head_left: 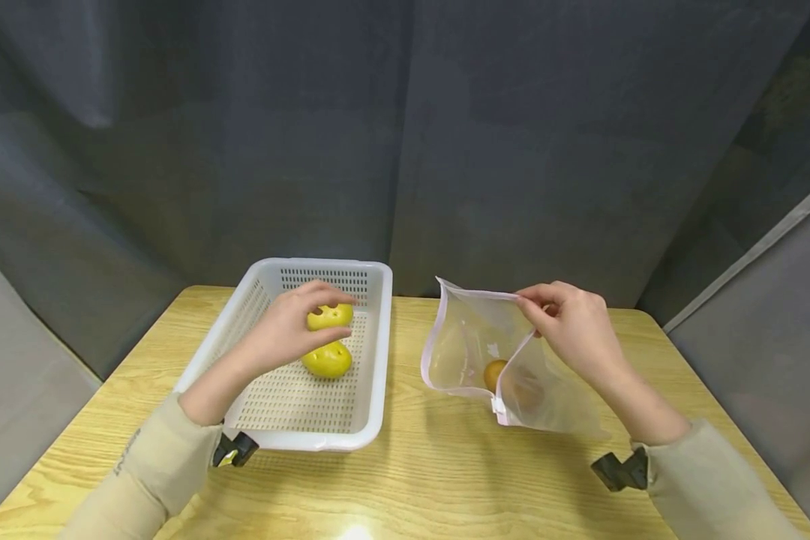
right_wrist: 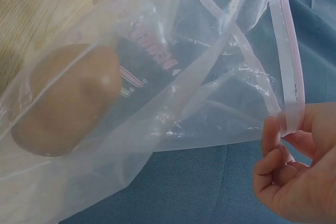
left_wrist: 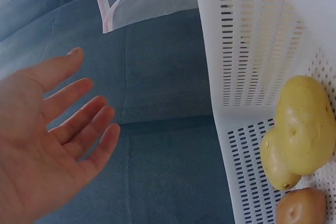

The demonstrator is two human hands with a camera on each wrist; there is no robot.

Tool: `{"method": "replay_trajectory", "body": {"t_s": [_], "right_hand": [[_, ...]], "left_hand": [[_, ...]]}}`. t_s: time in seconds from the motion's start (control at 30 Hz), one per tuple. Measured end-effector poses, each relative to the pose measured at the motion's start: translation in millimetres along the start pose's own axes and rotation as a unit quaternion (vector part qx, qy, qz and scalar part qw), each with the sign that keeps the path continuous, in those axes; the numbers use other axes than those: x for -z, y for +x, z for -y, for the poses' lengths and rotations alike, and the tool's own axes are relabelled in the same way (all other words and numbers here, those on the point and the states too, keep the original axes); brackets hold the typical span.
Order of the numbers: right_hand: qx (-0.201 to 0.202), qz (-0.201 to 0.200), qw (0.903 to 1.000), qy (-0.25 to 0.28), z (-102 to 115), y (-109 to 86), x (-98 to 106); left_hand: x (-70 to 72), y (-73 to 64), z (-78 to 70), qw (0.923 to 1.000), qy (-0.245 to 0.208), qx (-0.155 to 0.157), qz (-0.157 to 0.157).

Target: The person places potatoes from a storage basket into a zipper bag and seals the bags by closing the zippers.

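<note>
My left hand (head_left: pixel 286 326) hovers over the white perforated basket (head_left: pixel 376 367), thumb and fingers apart, nothing between them. Beneath it lie yellow potatoes (head_left: pixel 328 361); in the left wrist view two yellow potatoes overlap, with a browner potato (left_wrist: pixel 302 207) beside them. On the right, my right hand (head_left: pixel 577 326) pinches the pink-edged rim of a translucent zip bag (head_left: pixel 462 341) between thumb and fingers. The bag's mouth gapes toward the left, its slider (head_left: pixel 498 406) at the lower corner. Inside the bag rests a brown potato (right_wrist: pixel 68 100), seen through the film.
Both basket and bag are at a light wooden table (head_left: pixel 418 480), the basket on the left. Dark grey curtains (head_left: pixel 310 135) hang behind the table's far edge. Grey panels (head_left: pixel 776 322) stand along the sides.
</note>
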State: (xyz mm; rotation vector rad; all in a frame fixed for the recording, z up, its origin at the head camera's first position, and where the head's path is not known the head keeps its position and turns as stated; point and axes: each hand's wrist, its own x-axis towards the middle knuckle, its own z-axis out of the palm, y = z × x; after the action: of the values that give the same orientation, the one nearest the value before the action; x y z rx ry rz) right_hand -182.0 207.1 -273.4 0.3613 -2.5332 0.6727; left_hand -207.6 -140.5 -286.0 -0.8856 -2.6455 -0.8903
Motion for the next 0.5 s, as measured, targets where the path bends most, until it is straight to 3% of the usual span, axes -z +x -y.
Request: {"method": "replay_trajectory", "body": {"t_s": [0.5], "right_hand": [[0.000, -0.017, 0.9999, 0.005, -0.5, 3.9, 5.9]], "left_hand": [[9.5, 3.4, -0.4, 0.9999, 0.003, -0.004, 0.015]]}}
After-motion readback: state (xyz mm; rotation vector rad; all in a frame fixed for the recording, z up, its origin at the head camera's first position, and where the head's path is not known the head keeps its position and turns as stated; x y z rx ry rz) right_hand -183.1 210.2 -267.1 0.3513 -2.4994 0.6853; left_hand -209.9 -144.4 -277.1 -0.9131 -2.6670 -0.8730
